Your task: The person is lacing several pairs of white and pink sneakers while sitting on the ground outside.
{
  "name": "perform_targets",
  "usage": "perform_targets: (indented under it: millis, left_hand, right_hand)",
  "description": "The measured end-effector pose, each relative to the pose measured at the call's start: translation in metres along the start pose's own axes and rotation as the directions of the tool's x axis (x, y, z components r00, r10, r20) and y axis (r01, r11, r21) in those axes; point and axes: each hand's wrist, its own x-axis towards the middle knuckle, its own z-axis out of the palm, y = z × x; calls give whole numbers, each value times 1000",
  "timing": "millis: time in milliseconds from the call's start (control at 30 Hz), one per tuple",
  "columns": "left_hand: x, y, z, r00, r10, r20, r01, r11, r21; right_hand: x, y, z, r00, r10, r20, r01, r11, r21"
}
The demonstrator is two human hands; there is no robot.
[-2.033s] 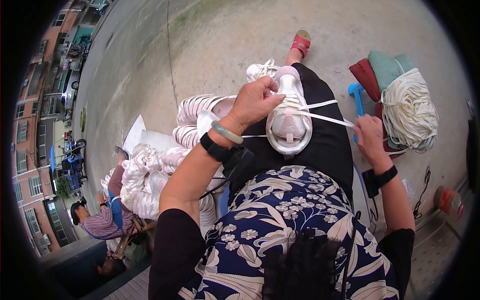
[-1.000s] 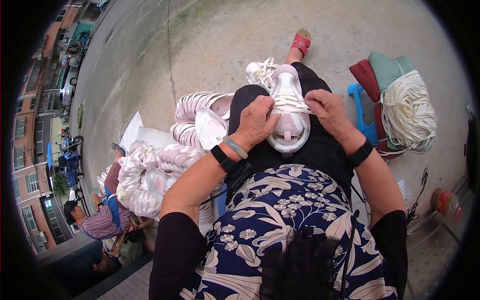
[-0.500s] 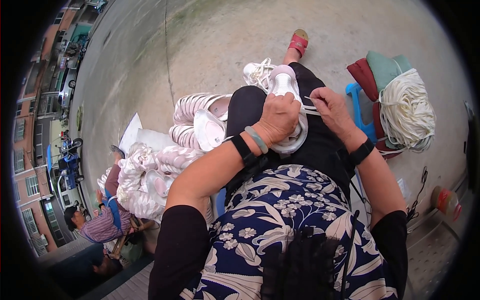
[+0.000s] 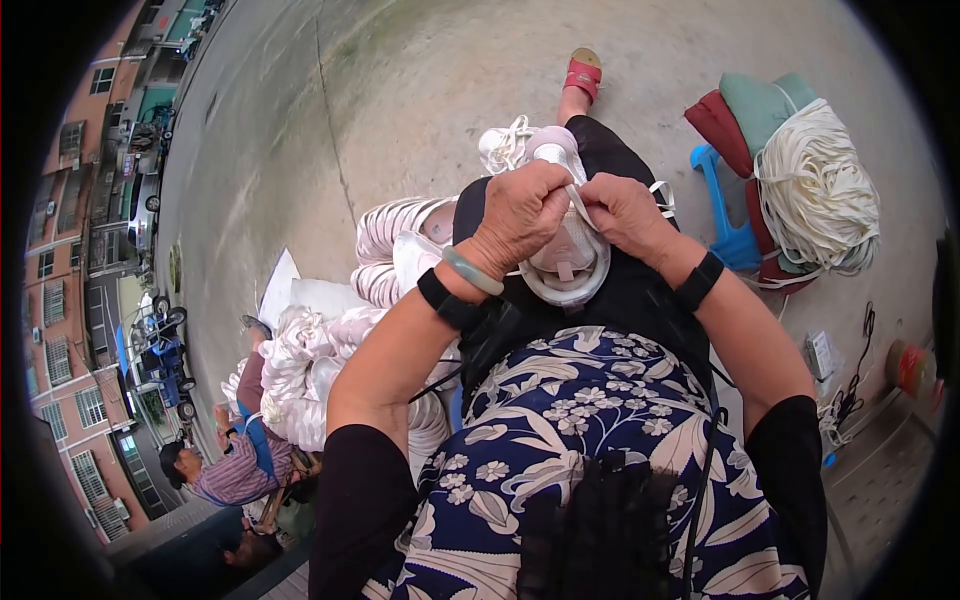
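Note:
A white and pale pink sneaker (image 4: 567, 262) lies across my lap, its toe pointing away and its heel opening toward me. Above its upper, my left hand (image 4: 522, 212) is closed, thumb and fingers pinching a white shoelace (image 4: 579, 204). Close beside it, my right hand (image 4: 628, 216) is closed on the same lace, which runs between the two hands. A loose loop of lace sticks out past the right knuckles. The eyelets under my fingers are hidden. Just beyond the toe sits another white shoe (image 4: 503, 148) with tangled laces.
Left of my knee are rows of stacked white-pink shoes (image 4: 385, 240), with a larger heap (image 4: 300, 385) behind. At right, a thick white lace bundle (image 4: 818, 200) rests against red and green cloth (image 4: 765, 112) by a blue stool (image 4: 722, 205). A co-worker (image 4: 245, 470) sits far left.
My right hand has moved left, in against my left hand. The left hand has shifted slightly left and toward me off the sneaker's front. The lace is now held between both hands.

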Motion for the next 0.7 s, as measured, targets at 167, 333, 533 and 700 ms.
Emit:
perform_targets:
  millis: [167,333,533,700]
  left_hand:
    - [0,-4,1,1000,5,-18,-5,1000,19]
    - [-2,-6,0,999,7,-51,-5,999,39]
    - [-1,-4,0,997,49,-53,-46,998,53]
    - [-2,-6,-1,997,57,-59,-54,997,64]
  right_hand:
    - [-4,-4,4,994,-87,-69,79,991,-111]
    - [-5,-5,5,993,-111,-51,97,970,-221]
    - [-3,-9,5,979,-198,-50,172,932,-318]
    - [-3,-9,5,974,-223,-48,194,920,-341]
